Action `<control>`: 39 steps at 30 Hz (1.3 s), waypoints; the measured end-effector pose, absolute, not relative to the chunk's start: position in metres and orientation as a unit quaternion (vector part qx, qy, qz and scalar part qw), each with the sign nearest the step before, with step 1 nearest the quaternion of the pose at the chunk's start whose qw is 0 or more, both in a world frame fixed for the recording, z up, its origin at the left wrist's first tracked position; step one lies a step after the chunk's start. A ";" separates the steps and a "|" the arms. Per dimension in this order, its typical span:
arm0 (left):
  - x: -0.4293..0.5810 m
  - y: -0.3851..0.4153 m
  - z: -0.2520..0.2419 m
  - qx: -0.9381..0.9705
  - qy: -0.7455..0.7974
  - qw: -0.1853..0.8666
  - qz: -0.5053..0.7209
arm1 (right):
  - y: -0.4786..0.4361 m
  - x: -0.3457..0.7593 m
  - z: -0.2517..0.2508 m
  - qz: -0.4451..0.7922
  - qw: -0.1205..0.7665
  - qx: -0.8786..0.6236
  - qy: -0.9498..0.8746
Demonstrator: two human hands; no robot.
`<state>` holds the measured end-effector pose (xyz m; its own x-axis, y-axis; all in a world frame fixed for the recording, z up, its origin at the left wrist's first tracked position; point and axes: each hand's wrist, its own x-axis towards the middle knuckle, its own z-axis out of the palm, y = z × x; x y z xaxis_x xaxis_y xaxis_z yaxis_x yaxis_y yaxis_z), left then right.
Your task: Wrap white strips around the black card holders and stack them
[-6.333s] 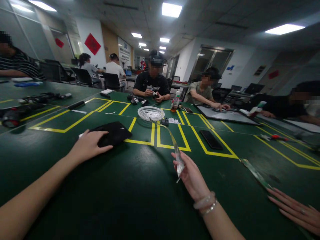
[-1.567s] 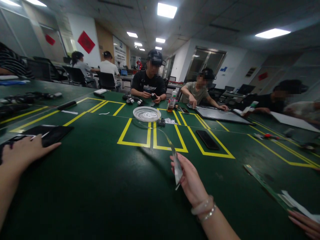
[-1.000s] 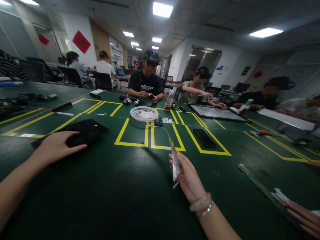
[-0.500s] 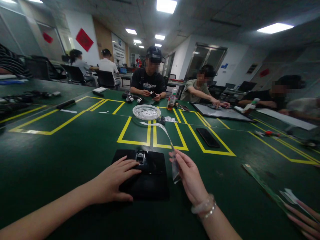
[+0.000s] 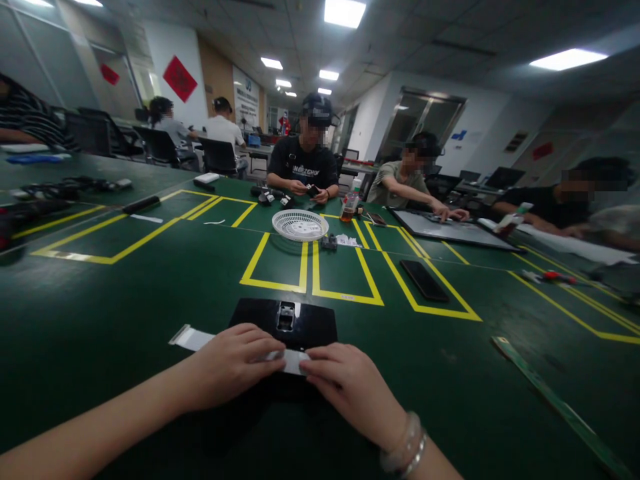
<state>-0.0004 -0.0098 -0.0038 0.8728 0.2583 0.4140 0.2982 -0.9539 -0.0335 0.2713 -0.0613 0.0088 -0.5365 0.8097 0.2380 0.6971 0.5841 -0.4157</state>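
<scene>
A black rectangular plate [image 5: 257, 315], which looks like a monitor stand base with a small square opening near its far edge, lies on the green table in front of me. Across it runs a white flat ribbon cable [image 5: 295, 362], its connector-like end sticking out to the left over the table. My left hand [image 5: 237, 363] is closed on the cable, fingers pressed together over the plate. Just to its right, my right hand [image 5: 353, 383] pinches the cable's other part. A short white stretch shows between both sets of fingertips. My palms hide the plate's near part.
Beyond the plate stand a white round basket [image 5: 300, 225] and a small dark part [image 5: 329, 243]. A black phone [image 5: 424, 280] lies to the right, and a long green circuit strip [image 5: 550, 397] nearer. Yellow tape marks the table. Several people sit around; one handles a flat panel [image 5: 450, 230].
My right hand has brought the strip from beside the plate to across it. My left hand, earlier spread flat on the plate, now grips the strip. A hand at lower right has left view.
</scene>
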 end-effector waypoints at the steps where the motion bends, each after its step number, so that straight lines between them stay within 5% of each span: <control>1: 0.000 -0.009 -0.005 -0.972 -0.149 0.031 -0.179 | -0.062 0.271 0.007 0.111 0.182 -0.435 -0.875; 15: 0.004 -0.012 -0.012 -0.956 -0.267 -0.036 -0.117 | -0.067 0.264 0.012 0.053 0.140 -0.457 -0.877; 26: 0.001 -0.004 -0.014 -0.949 -0.288 -0.086 -0.095 | -0.060 0.269 0.013 -0.001 0.268 -0.434 -0.860; 39: -0.039 0.028 0.002 -0.915 -0.373 0.017 -0.156 | -0.060 0.273 0.015 -0.023 0.295 -0.452 -0.842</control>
<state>-0.0389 0.0277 0.0019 0.6736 0.6765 0.2978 0.6868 -0.7217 0.0860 0.2733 -0.0598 0.0150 -0.4178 0.7467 0.5175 0.7738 0.5909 -0.2280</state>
